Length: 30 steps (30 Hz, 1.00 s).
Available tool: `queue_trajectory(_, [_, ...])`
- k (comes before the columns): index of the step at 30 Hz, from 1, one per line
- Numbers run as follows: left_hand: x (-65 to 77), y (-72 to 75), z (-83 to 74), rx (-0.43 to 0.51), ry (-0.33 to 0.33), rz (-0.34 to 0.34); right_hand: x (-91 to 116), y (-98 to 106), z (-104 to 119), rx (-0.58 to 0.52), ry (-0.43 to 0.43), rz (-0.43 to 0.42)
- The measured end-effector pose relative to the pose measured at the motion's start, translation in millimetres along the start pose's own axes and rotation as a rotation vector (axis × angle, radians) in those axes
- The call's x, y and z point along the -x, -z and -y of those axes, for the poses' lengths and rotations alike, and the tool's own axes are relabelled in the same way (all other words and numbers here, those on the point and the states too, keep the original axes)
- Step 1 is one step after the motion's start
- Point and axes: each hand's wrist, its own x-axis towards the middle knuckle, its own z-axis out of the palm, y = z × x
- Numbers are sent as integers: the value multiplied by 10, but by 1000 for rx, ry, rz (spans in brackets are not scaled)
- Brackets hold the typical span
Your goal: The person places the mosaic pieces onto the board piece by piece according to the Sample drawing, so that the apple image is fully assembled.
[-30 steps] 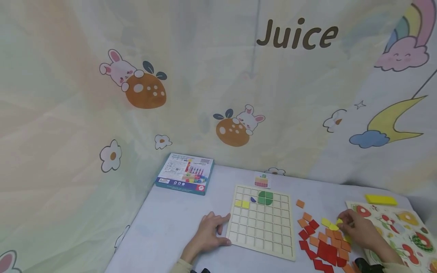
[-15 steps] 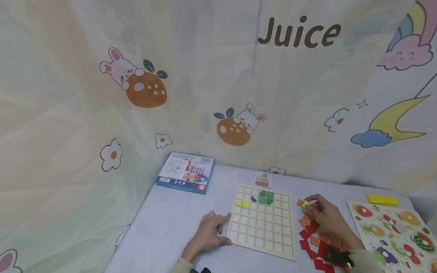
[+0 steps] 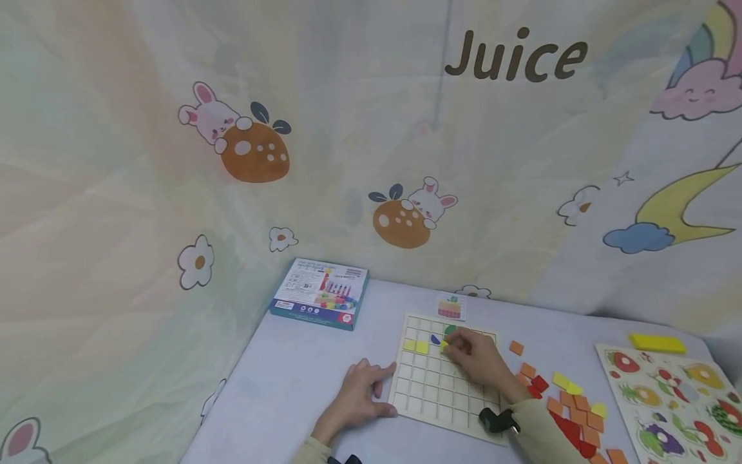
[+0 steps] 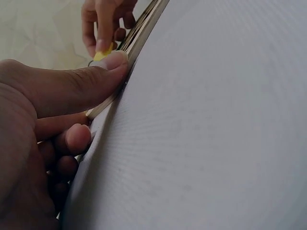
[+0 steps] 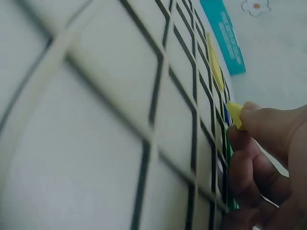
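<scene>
My left hand [image 3: 355, 393] rests at the left side of a pale grid board [image 3: 417, 377], thumb and index finger spread apart along its edge. In the left wrist view the thumb [image 4: 79, 88] touches that edge. Over the upper part of the board, my right hand [image 3: 478, 357] pinches a small yellow tile [image 5: 235, 115] between thumb and index finger. Two yellow tiles [image 3: 415, 347] lie side by side in the grid, with a blue piece [image 3: 435, 339] just above and right of them. Green pieces [image 3: 450, 329] are mostly hidden behind the right hand.
Loose orange tiles [image 3: 580, 417], red tiles [image 3: 540, 383] and yellow tiles [image 3: 567, 383] lie right of the board. Beyond them are a fruit picture board [image 3: 666, 393] and a yellow block [image 3: 657, 343]. A picture card [image 3: 451, 307] and a box [image 3: 320, 293] lie behind.
My right hand has moved left from the loose pieces to above the board, carrying the yellow tile. The left hand has stayed at the board's edge.
</scene>
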Motion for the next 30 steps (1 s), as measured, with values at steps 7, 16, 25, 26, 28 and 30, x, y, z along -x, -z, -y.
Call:
queue_trajectory(7, [-1, -10, 2, 17, -8, 7, -29, -134, 88, 84, -6, -47])
queue_trajectory(16, [13, 9, -16, 2, -34, -15, -22, -148, 218, 117, -81, -50])
queue_trajectory(25, [-3, 15, -27, -2, -32, -11, -20, -129, 229, 106, -106, -43])
queue_trajectory(26, [-3, 15, -27, -3, -31, -11, -16, -125, 230, 100, -108, -41])
queue_trajectory(28, [-1, 16, -27, -4, -29, -11, -12, -120, 238, 94, -107, -37])
queue_trajectory(30, [-1, 16, -25, -5, -27, -12, -13, -123, 244, 96, -109, -29])
